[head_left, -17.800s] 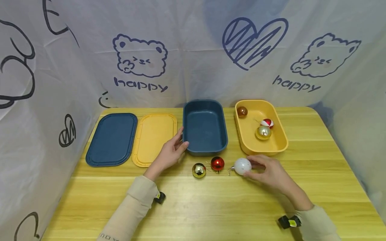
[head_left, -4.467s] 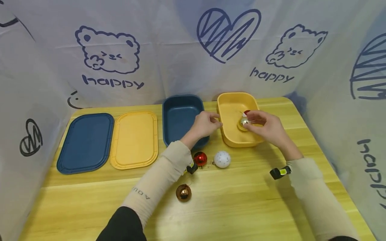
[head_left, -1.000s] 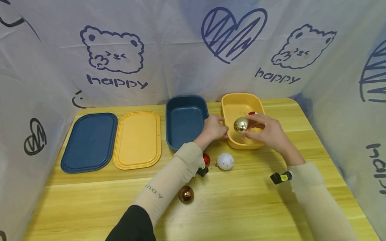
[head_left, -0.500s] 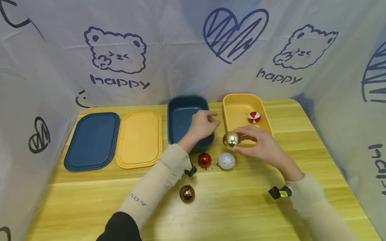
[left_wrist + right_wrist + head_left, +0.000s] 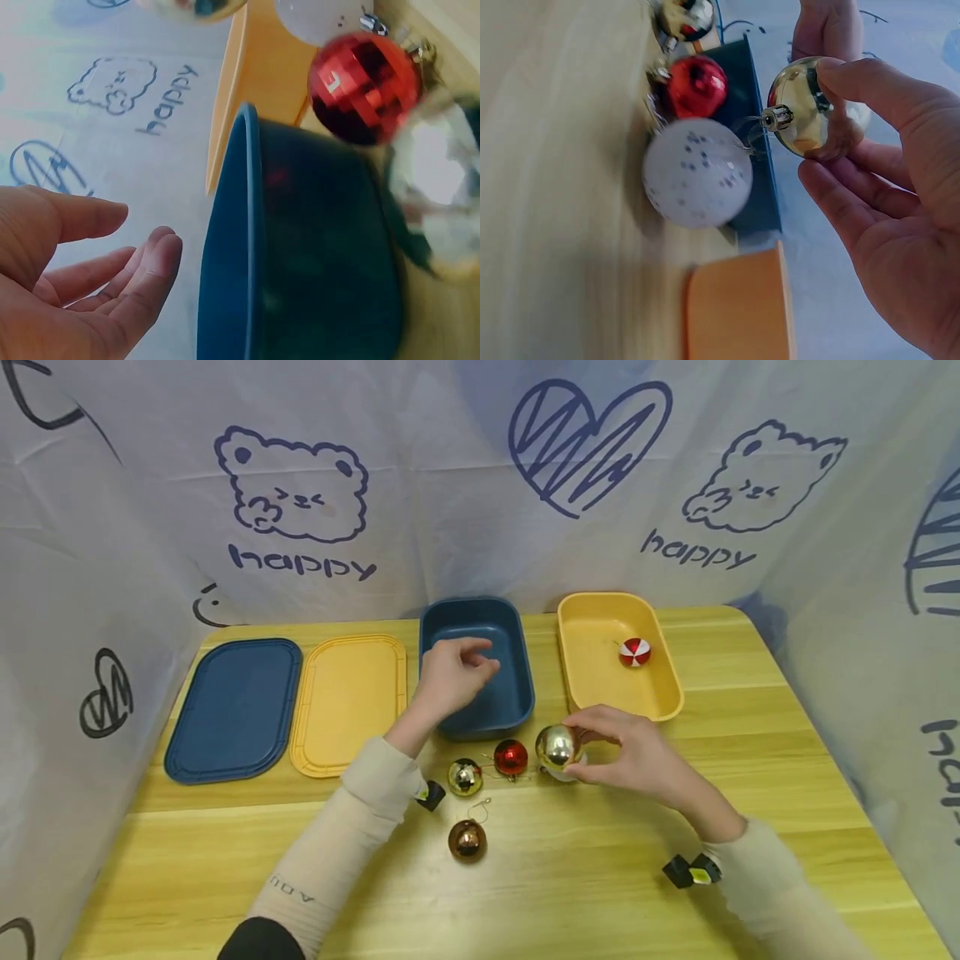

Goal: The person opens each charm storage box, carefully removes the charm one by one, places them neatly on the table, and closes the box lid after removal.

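Note:
My right hand (image 5: 633, 756) pinches a shiny gold Christmas ball (image 5: 557, 747) between thumb and fingertips, holding it in front of the yellow box (image 5: 566, 668). A speckled white ball (image 5: 697, 172), largely hidden behind it in the head view, lies on the table. Over the left part of the blue box (image 5: 531, 689) hovers my left hand (image 5: 453, 677), fingers loosely bent around nothing. In front of that box a faceted red ball (image 5: 511, 757) and a faceted gold ball (image 5: 465, 777) lie side by side. Nearer the person is a brown ball (image 5: 467, 841). One red-and-white ball (image 5: 635, 652) sits inside the yellow box.
Two flat lids, a blue one (image 5: 234, 710) and a yellow one (image 5: 351, 706), lie left of the boxes on the wooden table (image 5: 570, 885). A white drawn-on cloth (image 5: 450, 510) hangs behind and along the sides.
Earlier the brown ball moved from the yellow box to the table. Within the last second my right hand brought the gold ball out, forward and left, while my left hand withdrew leftward.

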Demonstrator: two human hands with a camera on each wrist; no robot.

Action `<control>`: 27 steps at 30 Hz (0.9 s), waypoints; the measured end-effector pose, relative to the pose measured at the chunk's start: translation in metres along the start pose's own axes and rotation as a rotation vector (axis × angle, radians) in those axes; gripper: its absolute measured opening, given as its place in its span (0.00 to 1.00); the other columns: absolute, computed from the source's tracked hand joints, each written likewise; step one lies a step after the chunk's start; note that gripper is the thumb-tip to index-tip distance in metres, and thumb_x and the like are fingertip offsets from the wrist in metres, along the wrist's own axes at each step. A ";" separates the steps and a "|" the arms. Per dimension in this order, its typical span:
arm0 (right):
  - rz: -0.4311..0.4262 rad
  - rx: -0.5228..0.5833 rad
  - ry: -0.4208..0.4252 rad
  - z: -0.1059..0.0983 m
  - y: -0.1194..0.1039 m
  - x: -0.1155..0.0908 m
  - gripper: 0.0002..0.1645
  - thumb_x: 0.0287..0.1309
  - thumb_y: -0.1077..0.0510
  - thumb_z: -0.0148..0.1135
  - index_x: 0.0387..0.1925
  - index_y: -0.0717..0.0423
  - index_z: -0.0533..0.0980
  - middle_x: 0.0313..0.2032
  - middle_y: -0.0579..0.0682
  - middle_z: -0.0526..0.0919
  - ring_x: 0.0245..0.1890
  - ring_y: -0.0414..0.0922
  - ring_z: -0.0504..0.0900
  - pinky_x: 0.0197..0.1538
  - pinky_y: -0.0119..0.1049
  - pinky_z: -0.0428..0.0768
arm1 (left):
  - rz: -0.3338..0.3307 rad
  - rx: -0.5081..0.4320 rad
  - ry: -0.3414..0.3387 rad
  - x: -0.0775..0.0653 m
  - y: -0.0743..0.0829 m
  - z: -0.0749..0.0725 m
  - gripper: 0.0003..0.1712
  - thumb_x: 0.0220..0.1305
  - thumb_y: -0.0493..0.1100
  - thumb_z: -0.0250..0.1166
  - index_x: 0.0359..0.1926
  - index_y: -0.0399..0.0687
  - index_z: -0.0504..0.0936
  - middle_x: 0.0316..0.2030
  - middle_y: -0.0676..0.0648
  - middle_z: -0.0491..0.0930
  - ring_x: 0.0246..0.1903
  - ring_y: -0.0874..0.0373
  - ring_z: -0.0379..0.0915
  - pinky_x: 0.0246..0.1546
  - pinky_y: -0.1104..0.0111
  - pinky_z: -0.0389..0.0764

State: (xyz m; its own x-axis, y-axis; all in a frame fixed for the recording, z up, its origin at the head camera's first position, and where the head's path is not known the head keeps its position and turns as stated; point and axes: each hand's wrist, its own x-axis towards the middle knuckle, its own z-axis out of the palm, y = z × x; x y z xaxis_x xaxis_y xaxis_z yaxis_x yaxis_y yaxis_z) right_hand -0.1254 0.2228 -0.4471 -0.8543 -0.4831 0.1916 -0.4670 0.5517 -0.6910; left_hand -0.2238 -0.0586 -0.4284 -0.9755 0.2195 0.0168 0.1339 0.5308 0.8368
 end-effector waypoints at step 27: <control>-0.052 -0.019 -0.206 0.068 -0.008 -0.024 0.34 0.52 0.46 0.83 0.60 0.46 0.83 0.61 0.45 0.85 0.64 0.48 0.82 0.68 0.53 0.80 | -0.126 0.121 0.219 -0.023 -0.059 -0.036 0.27 0.67 0.35 0.67 0.66 0.34 0.81 0.43 0.37 0.88 0.38 0.45 0.88 0.38 0.66 0.82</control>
State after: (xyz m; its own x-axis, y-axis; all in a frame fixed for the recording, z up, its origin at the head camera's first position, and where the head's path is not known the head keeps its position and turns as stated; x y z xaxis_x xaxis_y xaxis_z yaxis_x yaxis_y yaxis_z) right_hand -0.0849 0.1835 -0.4936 -0.7655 -0.6387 0.0785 -0.5146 0.5344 -0.6705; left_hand -0.2154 -0.1247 -0.4589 -0.9985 -0.0296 0.0454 0.0160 0.6393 0.7687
